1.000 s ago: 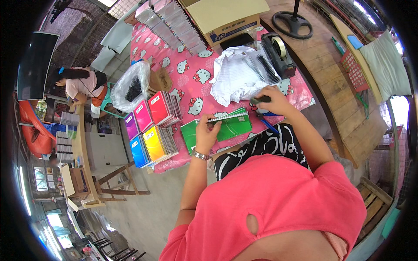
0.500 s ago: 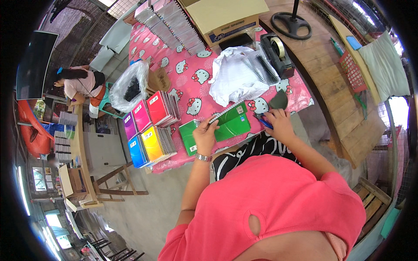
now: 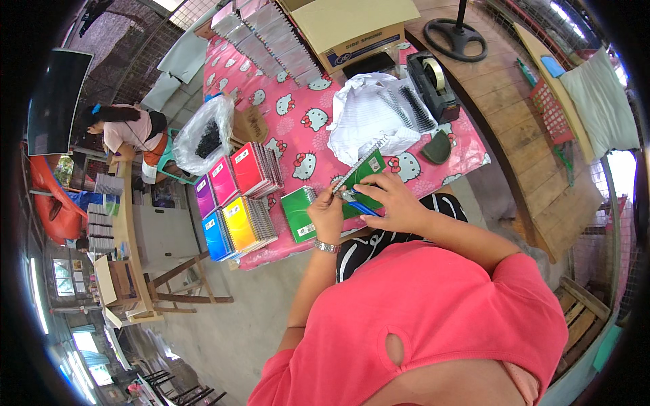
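Observation:
My left hand (image 3: pixel 326 218) pinches the near end of a green spiral notebook (image 3: pixel 370 169), held tilted above the table's front edge. Its coil runs along the left side and sticks out past the far corner. In my right hand (image 3: pixel 399 204) is a pair of blue-handled pliers (image 3: pixel 360 206), their jaws at the coil's near end by my left fingers. Whether the jaws are closed on the wire is too small to tell. Another green notebook (image 3: pixel 296 206) lies flat just left of my left hand.
Stacks of coloured notebooks (image 3: pixel 247 220) stand at the left. Farther back are a clear bag of black coils (image 3: pixel 206 139), white paper with coils (image 3: pixel 362 111), a tape dispenser (image 3: pixel 443 101), a dark green pad (image 3: pixel 437 149) and a cardboard box (image 3: pixel 365 47). A person (image 3: pixel 132 128) sits at far left.
My right hand has lifted the pliers from the table's right side and brought them left to the coil's near end. The notebook in my left hand has tilted up more steeply.

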A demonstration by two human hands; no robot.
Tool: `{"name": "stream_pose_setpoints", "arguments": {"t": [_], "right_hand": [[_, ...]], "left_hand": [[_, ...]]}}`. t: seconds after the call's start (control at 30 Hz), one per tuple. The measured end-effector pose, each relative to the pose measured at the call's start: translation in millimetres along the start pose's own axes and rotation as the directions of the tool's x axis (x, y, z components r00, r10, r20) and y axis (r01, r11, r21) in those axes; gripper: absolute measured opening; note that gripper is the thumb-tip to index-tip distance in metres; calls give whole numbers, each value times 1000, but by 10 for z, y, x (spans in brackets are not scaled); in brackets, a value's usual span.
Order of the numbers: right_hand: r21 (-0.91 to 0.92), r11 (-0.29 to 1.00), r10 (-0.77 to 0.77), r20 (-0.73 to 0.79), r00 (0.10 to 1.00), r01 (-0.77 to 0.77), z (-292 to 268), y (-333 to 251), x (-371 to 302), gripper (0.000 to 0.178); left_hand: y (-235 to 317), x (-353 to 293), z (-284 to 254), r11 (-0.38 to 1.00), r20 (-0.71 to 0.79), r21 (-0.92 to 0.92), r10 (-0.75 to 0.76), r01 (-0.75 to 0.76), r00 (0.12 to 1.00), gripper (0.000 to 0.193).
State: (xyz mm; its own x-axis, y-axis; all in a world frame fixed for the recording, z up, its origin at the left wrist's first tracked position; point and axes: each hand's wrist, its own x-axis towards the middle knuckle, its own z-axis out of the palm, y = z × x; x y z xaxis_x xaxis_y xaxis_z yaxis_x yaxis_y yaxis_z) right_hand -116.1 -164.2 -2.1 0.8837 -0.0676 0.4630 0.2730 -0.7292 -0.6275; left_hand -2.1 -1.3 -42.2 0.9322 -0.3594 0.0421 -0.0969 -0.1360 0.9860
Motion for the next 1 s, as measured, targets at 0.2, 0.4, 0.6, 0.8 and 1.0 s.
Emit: {"name": "stream_pose_setpoints", "arguments": {"t": [0.2, 0.4, 0.6, 0.8, 1.0], "right_hand": [[381, 779, 372, 359, 856, -498, 43, -74, 15, 45], [649, 388, 383, 532, 755, -654, 30, 53, -53, 38], [90, 866, 488, 50, 871, -491, -79, 772, -408, 47], [-136, 919, 349, -156, 924, -370, -68, 1103, -85, 36], [-368, 812, 391, -235, 890, -454, -180, 1779, 600, 34]], "left_hand": [[-111, -21, -1, 993, -36, 92, 78, -74, 996, 24], [-39, -49, -93, 953, -118, 133, 288, -273, 950, 22], [161, -303, -760, 934, -505, -350, -125, -70, 854, 29], [-371, -508, -1120, 970, -484, -183, -231, 161, 844, 33], [-608, -548, -1090, 996, -545, 43, -39, 74, 838, 32]]}}
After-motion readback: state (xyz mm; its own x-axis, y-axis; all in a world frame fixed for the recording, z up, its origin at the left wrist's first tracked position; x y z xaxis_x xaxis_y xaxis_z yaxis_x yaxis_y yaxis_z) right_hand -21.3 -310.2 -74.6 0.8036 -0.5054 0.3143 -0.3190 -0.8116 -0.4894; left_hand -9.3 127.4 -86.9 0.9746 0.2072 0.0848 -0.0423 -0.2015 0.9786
